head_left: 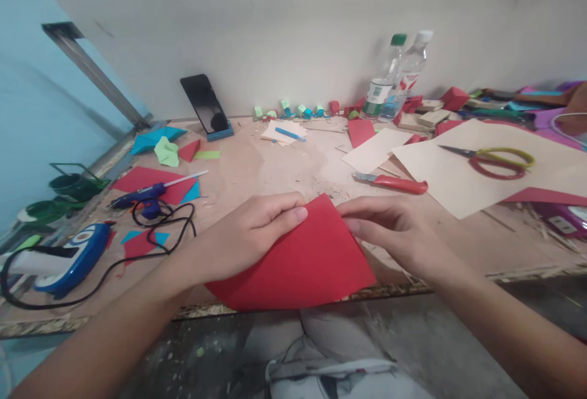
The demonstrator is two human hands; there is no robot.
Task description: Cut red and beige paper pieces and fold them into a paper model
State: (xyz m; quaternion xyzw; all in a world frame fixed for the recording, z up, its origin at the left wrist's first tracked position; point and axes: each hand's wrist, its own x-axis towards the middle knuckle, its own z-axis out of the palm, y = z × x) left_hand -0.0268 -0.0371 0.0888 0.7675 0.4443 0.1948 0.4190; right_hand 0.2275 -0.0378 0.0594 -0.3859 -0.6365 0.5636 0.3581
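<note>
A sheet of red paper [298, 264] is held up over the front edge of the table, its near end bent down past that edge. My left hand [270, 222] grips its upper left side, thumb on top and the fingers hidden behind. At the upper right side, my right hand [385, 222] has thumb and fingertips closed at the paper's edge; how firmly they pinch is hard to see. Beyond my right hand lies a red-handled utility knife [389, 183]. Scissors [490, 161] with yellow and red handles rest on cream paper [440, 173].
A blue glue gun [147, 196] with a looping black cord lies at left, near a blue-and-white device [76, 258]. A phone [206, 106] leans in a stand at the back. Two plastic bottles [378, 90] stand by the wall. Small paper figures [287, 107] line the back.
</note>
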